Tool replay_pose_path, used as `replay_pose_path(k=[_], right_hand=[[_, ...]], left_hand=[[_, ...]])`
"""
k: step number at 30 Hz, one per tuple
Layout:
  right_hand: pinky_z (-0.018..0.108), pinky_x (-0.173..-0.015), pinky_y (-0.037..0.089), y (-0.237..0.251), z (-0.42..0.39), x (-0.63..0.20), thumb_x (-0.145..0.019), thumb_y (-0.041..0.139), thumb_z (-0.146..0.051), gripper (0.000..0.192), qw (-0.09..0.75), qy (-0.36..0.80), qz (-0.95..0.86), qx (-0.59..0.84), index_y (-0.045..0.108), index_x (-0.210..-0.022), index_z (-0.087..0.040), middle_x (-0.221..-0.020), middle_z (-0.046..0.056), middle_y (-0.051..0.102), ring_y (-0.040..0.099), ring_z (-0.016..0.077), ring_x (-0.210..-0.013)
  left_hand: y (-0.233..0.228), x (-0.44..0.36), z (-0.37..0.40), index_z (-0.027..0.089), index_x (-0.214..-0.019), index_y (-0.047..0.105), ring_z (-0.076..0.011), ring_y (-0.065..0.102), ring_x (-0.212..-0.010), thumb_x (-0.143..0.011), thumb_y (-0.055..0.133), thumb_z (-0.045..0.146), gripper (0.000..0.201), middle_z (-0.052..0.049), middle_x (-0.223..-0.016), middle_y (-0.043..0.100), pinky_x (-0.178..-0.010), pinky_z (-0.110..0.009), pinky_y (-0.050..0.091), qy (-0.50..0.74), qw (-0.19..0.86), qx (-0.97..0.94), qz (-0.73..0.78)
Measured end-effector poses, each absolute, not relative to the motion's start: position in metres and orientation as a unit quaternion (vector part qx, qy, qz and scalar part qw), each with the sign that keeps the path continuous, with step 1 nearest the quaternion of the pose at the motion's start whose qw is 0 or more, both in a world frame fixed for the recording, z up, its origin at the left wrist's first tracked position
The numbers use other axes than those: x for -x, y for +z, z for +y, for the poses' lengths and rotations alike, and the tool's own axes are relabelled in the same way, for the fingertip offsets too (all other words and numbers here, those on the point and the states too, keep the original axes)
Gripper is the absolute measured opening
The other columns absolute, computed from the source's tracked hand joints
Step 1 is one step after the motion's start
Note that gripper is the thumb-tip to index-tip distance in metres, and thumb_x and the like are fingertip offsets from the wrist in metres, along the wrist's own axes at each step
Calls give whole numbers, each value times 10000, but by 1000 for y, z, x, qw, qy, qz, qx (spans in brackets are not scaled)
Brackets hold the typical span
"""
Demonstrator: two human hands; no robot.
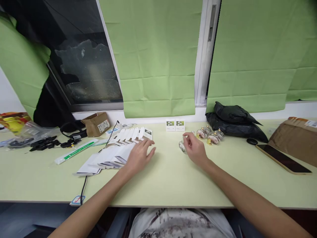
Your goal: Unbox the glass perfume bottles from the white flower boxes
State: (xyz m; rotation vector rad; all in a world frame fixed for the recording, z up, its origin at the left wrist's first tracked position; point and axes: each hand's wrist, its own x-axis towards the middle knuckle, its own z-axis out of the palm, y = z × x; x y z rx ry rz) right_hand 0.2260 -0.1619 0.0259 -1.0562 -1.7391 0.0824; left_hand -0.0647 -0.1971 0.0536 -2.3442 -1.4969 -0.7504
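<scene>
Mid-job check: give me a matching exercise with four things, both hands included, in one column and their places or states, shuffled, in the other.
Things:
1. left hand
2. right hand
3. pair of printed boxes
4. phone

Places or states:
A. lying flat next to a brown package
B. at a small glass item
C. standing side by side at the back of the table
D. at the overlapping white cartons, fingers loosely bent

Pairs: 1-D, 2-B, 3-C, 4-A
</scene>
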Motion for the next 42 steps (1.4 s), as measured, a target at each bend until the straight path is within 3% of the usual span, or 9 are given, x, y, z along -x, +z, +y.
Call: replay_pose_path(k=[3, 6, 10, 14, 17, 20, 24, 35, 42], right_hand=[[296, -661, 382, 23, -151, -230, -1005, 469, -423, 303, 518, 57, -683, 512, 557, -1216, -225, -736, -26, 552, 555, 187, -674], [294, -627, 361, 15, -143, -229, -977, 509, -498, 335, 466, 112, -682, 552, 563, -1173, -232, -705, -31, 559, 567, 207, -676], [293, -641, 354, 10, -141, -227, -994, 494, -480, 278, 451, 141, -711, 521, 602, -1066, -234, -743, -11, 569, 548, 202, -715], [281, -626, 355, 12, -149, -221, -1001, 515, -478, 273, 457, 237, -736, 438, 613, -1079, -235, -705, -44, 474, 481, 169, -668], [277, -618, 353, 15, -159, -214, -1017, 502, -449, 242, 447, 290, -755, 381, 615, -1032, -236, -720, -47, 454, 450, 154, -660], [277, -620, 351, 15, -166, -208, -1017, 513, -408, 195, 440, 284, -770, 365, 619, -1032, -244, -740, -45, 462, 446, 150, -666], [278, -622, 350, 13, -166, -206, -990, 579, -393, 153, 440, 235, -774, 390, 621, -1028, -252, -743, -47, 461, 456, 149, -672], [343, -830, 424, 16, -164, -203, -1039, 527, -374, 179, 451, 127, -805, 364, 577, -938, -235, -903, 22, 563, 537, 210, -889], [341, -797, 456, 39, -162, -211, -1069, 421, -433, 247, 578, 117, -695, 412, 554, -1020, -231, -987, 56, 556, 544, 208, -864]], left_hand=[[40, 37, -183, 259, -1291, 567, -223, 646, -948, -1034, 473, 412, 313, -62, -1166, 671, -858, -373, 502, -275, -42, 837, -472], [23, 19, -167, 253, -1379, 521, -222, 638, -1015, -993, 558, 427, 425, -81, -1263, 647, -900, -371, 514, -277, -170, 842, -431], [10, 8, -156, 241, -1435, 482, -250, 616, -1120, -941, 644, 444, 558, -120, -1392, 589, -1000, -422, 489, -322, -224, 816, -425], [7, 3, -155, 267, -1497, 436, -276, 569, -1247, -897, 710, 465, 689, -132, -1522, 494, -950, -385, 506, -350, -267, 795, -417], [8, 0, -156, 255, -1472, 473, -246, 612, -1128, -886, 725, 473, 674, -116, -1408, 588, -856, -332, 510, -357, -294, 789, -405], [10, -2, -157, 215, -1316, 585, -175, 605, -852, -900, 702, 495, 514, -57, -1125, 682, -741, -290, 478, -338, -318, 790, -400], [10, -3, -159, 191, -1088, 646, -132, 488, -694, -918, 667, 528, 379, 12, -860, 622, -638, -258, 396, -326, -319, 798, -394], [10, -3, -159, 173, -1059, 650, -142, 487, -699, -928, 648, 511, 362, 6, -840, 623, -651, -267, 373, -323, -278, 814, -394], [14, -4, -163, 174, -998, 650, -165, 531, -757, -911, 669, 504, 341, -9, -864, 634, -688, -274, 387, -327, -269, 816, -393]])
